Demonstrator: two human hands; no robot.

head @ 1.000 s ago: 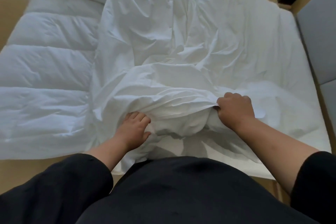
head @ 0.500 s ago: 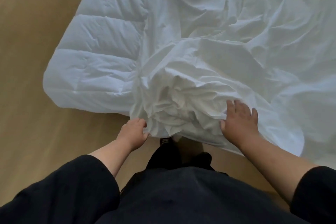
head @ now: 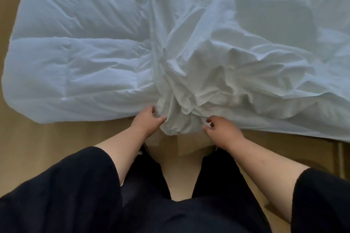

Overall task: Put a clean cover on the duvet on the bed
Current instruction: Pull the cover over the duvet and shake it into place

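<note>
The white quilted duvet (head: 75,58) lies flat on the bed, its bare left part showing. Over its middle and right lies the crumpled white cover (head: 236,66), bunched into a wad at the near edge of the bed. My left hand (head: 149,120) grips the left side of that wad between thumb and fingers. At the wad's right side is my right hand (head: 221,129), with loosely curled fingers. Its fingertips are at the cloth, with no fold visibly between them.
Tan floor (head: 56,143) runs along the near side and left end of the bed. I stand close to the bed edge in black trousers (head: 147,176) and black sleeves. A striped rug edge (head: 341,157) shows at the right.
The view has dropped toward the near bed edge. My right hand has come off the top of the bunched cover and moved down to its right side; my left hand stays on the wad.
</note>
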